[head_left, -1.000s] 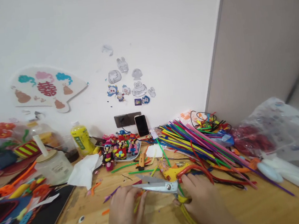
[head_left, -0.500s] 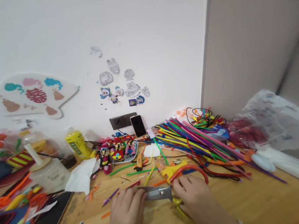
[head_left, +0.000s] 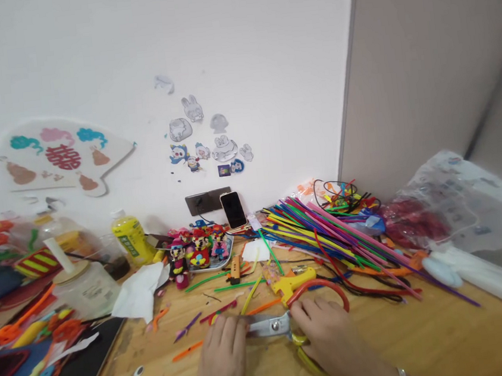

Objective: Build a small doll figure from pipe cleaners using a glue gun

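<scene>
My right hand [head_left: 331, 332] is closed on a pair of scissors [head_left: 269, 325] with a red loop handle [head_left: 333, 287], low in the middle of the wooden table [head_left: 429, 343]. The steel blades point left. My left hand [head_left: 223, 352] has its fingers curled together over the blade tips; what they hold is hidden. A yellow pipe cleaner [head_left: 305, 353] runs under my right hand. A yellow glue gun [head_left: 293, 281] lies just behind the scissors.
A big pile of coloured pipe cleaners [head_left: 327, 234] fills the right back. A plastic bag [head_left: 454, 202] lies far right. Small figurines [head_left: 199, 250], a phone [head_left: 233, 209], a yellow bottle [head_left: 131, 239], a tissue [head_left: 138, 289] and a glass jar [head_left: 79, 284] stand behind and left.
My left hand has moved right over the blade tips, so less of the blades shows. My right hand has stayed on the handle. The view has shifted slightly.
</scene>
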